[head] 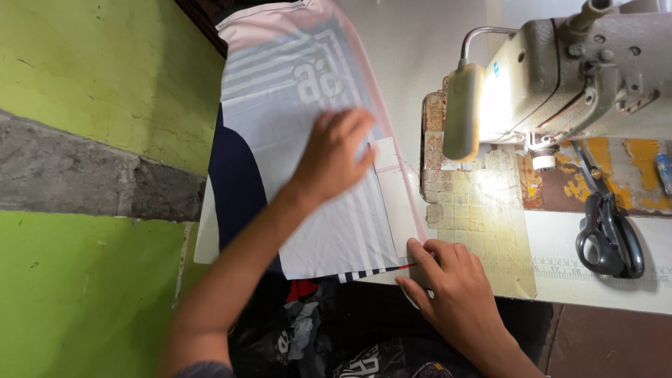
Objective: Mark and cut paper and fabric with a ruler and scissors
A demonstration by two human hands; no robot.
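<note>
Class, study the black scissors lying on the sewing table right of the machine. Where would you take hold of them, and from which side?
Take the scissors by the looped handles, coming from the near table edge. The loops lie toward the person and are open, while the blades point away under the sewing machine head, where room for fingers looks tight.
</note>
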